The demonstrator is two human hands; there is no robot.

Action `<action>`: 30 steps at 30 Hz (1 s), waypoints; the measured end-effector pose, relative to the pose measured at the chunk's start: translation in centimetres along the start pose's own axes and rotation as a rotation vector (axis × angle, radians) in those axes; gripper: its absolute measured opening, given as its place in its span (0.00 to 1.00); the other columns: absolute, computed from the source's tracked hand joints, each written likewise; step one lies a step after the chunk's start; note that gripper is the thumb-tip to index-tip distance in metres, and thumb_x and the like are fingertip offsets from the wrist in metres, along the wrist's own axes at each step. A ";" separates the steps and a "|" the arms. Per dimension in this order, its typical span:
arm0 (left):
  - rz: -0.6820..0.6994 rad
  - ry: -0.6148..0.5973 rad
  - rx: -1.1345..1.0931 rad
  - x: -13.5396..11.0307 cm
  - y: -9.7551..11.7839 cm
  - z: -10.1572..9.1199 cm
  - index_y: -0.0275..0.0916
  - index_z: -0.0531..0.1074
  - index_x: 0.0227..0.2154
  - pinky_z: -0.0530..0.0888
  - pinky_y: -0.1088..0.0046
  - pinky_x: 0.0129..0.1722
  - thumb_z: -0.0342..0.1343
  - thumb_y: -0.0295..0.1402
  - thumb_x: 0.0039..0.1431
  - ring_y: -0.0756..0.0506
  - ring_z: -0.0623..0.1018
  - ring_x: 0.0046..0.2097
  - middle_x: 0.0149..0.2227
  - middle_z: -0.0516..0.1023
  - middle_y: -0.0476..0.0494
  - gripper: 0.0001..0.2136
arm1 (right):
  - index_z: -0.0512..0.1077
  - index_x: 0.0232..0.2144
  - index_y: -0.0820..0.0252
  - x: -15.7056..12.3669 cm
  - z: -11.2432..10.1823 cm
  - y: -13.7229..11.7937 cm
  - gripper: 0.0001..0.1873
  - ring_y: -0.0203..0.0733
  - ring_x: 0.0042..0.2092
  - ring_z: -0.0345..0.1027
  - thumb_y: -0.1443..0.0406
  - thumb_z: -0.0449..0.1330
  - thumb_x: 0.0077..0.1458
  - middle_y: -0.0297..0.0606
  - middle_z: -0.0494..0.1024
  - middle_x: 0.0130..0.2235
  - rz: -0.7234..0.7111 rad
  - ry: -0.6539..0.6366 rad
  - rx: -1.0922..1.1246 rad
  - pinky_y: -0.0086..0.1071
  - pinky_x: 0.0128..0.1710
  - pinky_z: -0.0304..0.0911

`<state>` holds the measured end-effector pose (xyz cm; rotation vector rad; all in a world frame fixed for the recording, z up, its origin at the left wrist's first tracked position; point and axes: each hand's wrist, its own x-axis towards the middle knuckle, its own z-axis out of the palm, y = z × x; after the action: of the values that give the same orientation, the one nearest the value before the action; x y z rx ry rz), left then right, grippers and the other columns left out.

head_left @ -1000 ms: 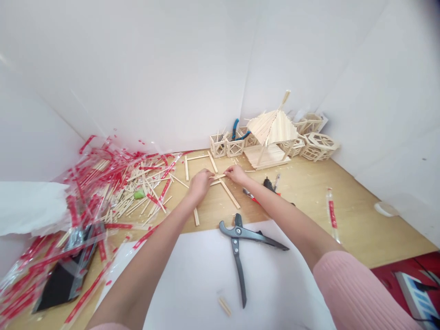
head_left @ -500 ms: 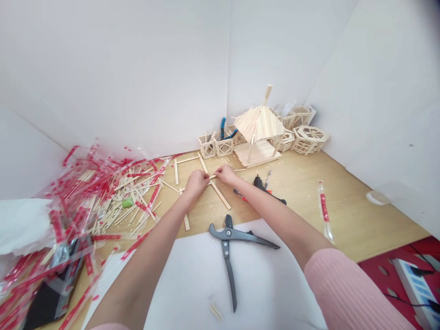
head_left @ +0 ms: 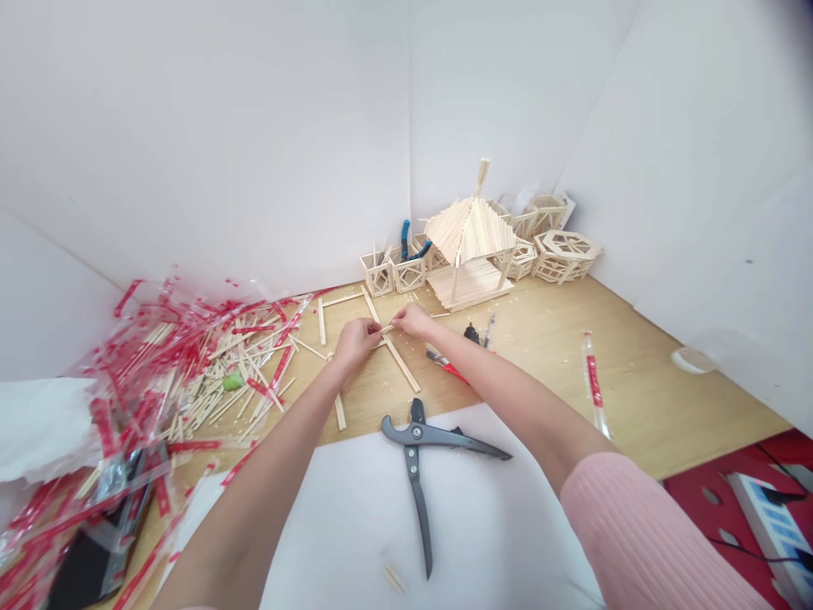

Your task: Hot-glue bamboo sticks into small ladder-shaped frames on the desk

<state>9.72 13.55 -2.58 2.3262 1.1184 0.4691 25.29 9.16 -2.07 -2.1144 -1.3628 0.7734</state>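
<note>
My left hand [head_left: 357, 342] and my right hand [head_left: 412, 321] are close together over the wooden table, fingers pinched on opposite ends of a short wooden stick [head_left: 386, 329]. Beneath it runs a long wooden strip [head_left: 401, 363], lying slantwise; whether the two touch I cannot tell. Other sticks form an open frame to the left, with a crosspiece [head_left: 343, 299] at its far end and a side piece [head_left: 340, 412] near my left wrist. My right forearm partly covers a black glue gun [head_left: 471, 333] and a red-handled tool [head_left: 448, 364].
A cutter [head_left: 417, 432] lies spread on white paper [head_left: 343, 525]. Loose sticks and red-printed wrappers [head_left: 158, 339] pile up at left. A stick pavilion [head_left: 473, 241] and small stick baskets [head_left: 567, 256] stand at the back. A wrapped packet [head_left: 594, 381] lies at right.
The whole view has shifted slightly, so things sit a little further left. Both hands keep their pinch on the stick, with only a slight movement.
</note>
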 end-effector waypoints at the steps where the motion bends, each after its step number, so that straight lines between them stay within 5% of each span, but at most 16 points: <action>1: 0.000 0.007 -0.016 -0.1 -0.1 0.0 0.35 0.77 0.31 0.69 0.74 0.33 0.55 0.33 0.48 0.45 0.77 0.34 0.31 0.80 0.41 0.09 | 0.79 0.32 0.65 -0.1 -0.2 -0.1 0.09 0.34 0.29 0.69 0.65 0.61 0.52 0.39 0.78 0.27 -0.004 -0.003 0.005 0.25 0.31 0.60; 8: -0.065 0.030 -0.227 0.0 0.2 -0.9 0.33 0.76 0.29 0.68 0.74 0.31 0.57 0.36 0.45 0.45 0.76 0.32 0.29 0.79 0.41 0.11 | 0.78 0.32 0.65 0.0 -1.3 -0.9 0.09 0.31 0.25 0.64 0.64 0.61 0.52 0.35 0.75 0.22 -0.017 -0.024 0.027 0.24 0.27 0.56; 17: -0.212 -0.101 -0.514 0.0 0.5 -1.5 0.32 0.78 0.28 0.64 0.75 0.27 0.63 0.40 0.36 0.49 0.72 0.26 0.22 0.77 0.47 0.17 | 0.78 0.29 0.67 -1.1 -2.8 -2.0 0.08 0.30 0.23 0.60 0.66 0.61 0.51 0.34 0.73 0.20 -0.021 -0.077 0.077 0.23 0.26 0.57; 22: -0.265 -0.167 -0.538 -0.7 1.5 -2.2 0.33 0.79 0.32 0.63 0.76 0.25 0.62 0.41 0.38 0.48 0.75 0.28 0.29 0.80 0.42 0.18 | 0.78 0.31 0.69 -3.3 -4.5 -2.8 0.08 0.30 0.22 0.59 0.68 0.60 0.52 0.34 0.72 0.19 -0.050 -0.103 0.111 0.23 0.26 0.58; 27: -0.222 -0.144 -0.605 -2.8 3.6 -3.2 0.34 0.79 0.34 0.64 0.76 0.26 0.61 0.44 0.43 0.50 0.73 0.29 0.31 0.80 0.39 0.19 | 0.77 0.32 0.68 -5.6 -7.0 -3.3 0.09 0.30 0.24 0.62 0.66 0.59 0.53 0.35 0.73 0.22 -0.148 -0.122 0.201 0.22 0.26 0.59; 30: -0.203 -0.087 -0.720 -5.7 4.8 -3.8 0.35 0.79 0.32 0.65 0.76 0.28 0.61 0.44 0.45 0.52 0.70 0.27 0.31 0.79 0.41 0.17 | 0.75 0.38 0.66 -8.6 -9.7 -2.1 0.13 0.32 0.29 0.67 0.63 0.56 0.56 0.39 0.78 0.31 -0.222 0.000 0.289 0.24 0.30 0.62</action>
<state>7.31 7.57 2.78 1.5782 0.9298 0.5710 27.82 0.96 7.92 -1.7096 -1.3660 0.8227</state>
